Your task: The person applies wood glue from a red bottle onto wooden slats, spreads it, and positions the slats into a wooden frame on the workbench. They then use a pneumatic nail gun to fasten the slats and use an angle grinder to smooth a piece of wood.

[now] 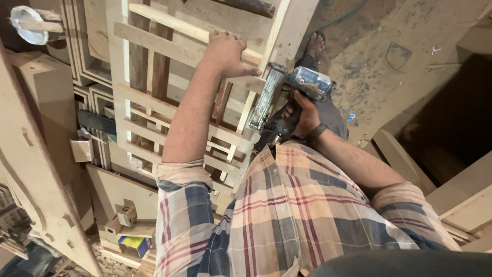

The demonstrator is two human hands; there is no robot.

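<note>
Dusty workshop floor, strewn with sawdust, forms the background; stacked boards and offcuts stand at the left, and a foot shows beyond the work.

Item under work: a slatted wooden frame of pale rails and cross slats, standing roughly upright ahead of the person and leaning against panels behind it.

Left hand: laid over an upper slat near the right-hand rail, fingers curled over the far edge, thumb pointing toward the rail. Grip pressed onto the slat and steadying it.

Right hand: wrapped round the handle of a nail gun, a metal-bodied tool with a blue cap. Grip clamped on the handle; whether a finger rests on the trigger cannot be told. The tool's long magazine lies just beside the frame's right rail; whether the nose touches the wood cannot be told.

Handling assessment: the frame appears stiff but fairly light, its thin slats likely to split or shift under side load; best held on a rail or close to a joint, as the left hand does. The nail gun looks dense and front-heavy, so it is best taken fully by the handle.
</note>
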